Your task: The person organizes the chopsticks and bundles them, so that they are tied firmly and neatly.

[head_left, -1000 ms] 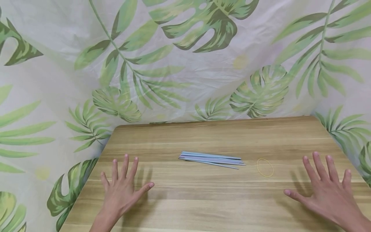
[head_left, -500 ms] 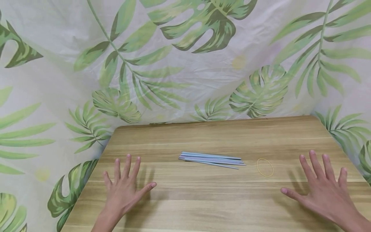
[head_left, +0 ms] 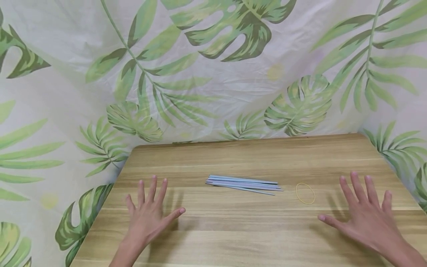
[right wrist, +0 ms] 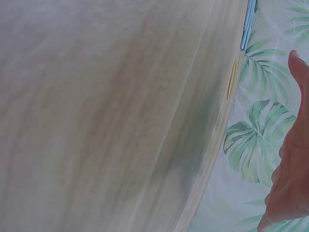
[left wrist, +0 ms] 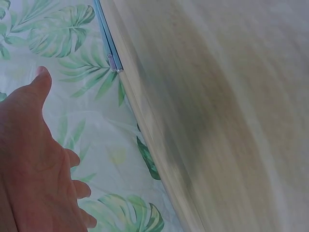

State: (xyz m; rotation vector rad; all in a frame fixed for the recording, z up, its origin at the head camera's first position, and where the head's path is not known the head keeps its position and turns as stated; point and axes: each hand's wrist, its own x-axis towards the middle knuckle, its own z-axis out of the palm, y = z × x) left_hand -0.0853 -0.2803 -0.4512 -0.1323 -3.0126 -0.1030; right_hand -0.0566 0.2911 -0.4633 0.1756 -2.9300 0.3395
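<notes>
Several thin blue and lilac chopstick-like sticks [head_left: 245, 184] lie in a loose bundle at the middle of the table, their ends slightly fanned to the right. Right of them lies a thin yellow rubber band [head_left: 305, 193], in an oval loop. My left hand [head_left: 148, 220], fingers spread, hovers over the table to the left of the sticks and holds nothing. On the other side my right hand [head_left: 368, 218] is held spread above the table, nearest to the rubber band and apart from it. The left wrist view shows the stick ends [left wrist: 114, 63]; the right wrist view shows the rubber band [right wrist: 232, 80].
The wood-grain table [head_left: 240, 237] has rounded far corners. Behind it and along its sides hangs a pale cloth [head_left: 233, 89] printed with green leaves. Shadows of both hands fall on the tabletop.
Both hands have drifted a little inward, the left one to the right and the right one to the left. The sticks and rubber band have stayed in place.
</notes>
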